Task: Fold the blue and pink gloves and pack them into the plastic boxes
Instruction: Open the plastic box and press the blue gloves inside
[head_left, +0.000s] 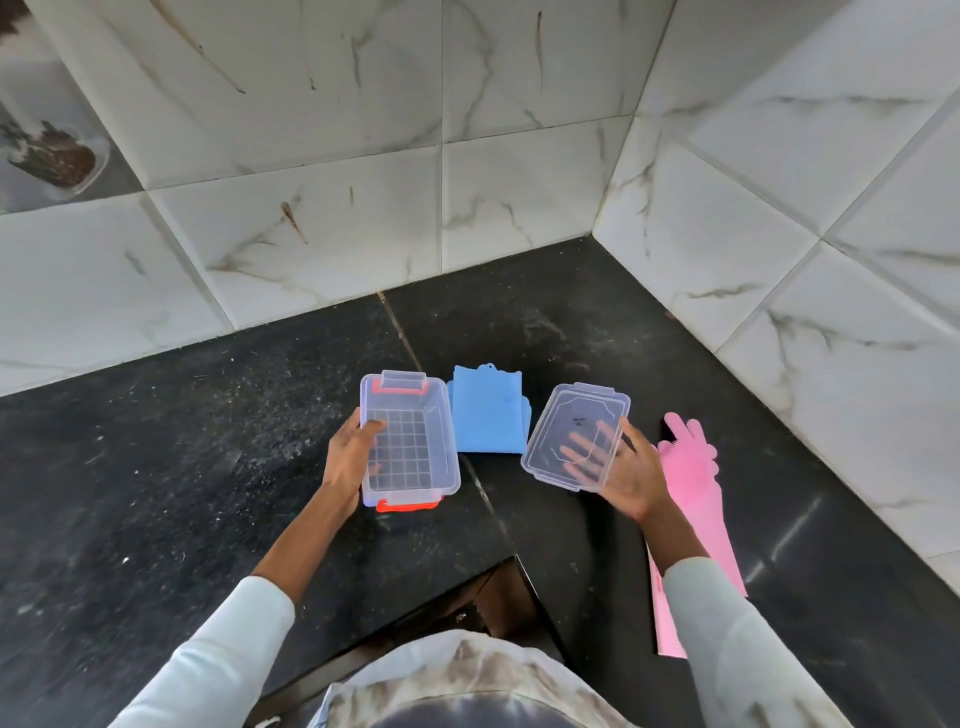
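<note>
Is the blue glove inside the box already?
No, the blue glove lies folded on the black counter beside the empty box that the left hand holds.

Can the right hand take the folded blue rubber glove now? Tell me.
Probably not yet: the right hand holds the clear plastic lid, so it is occupied. The folded blue rubber glove lies uncovered on the black countertop, close by; setting the lid down would free the way.

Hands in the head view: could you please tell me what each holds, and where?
Left hand grips the clear plastic box by its left wall; right hand holds the clear plastic lid from underneath.
</note>
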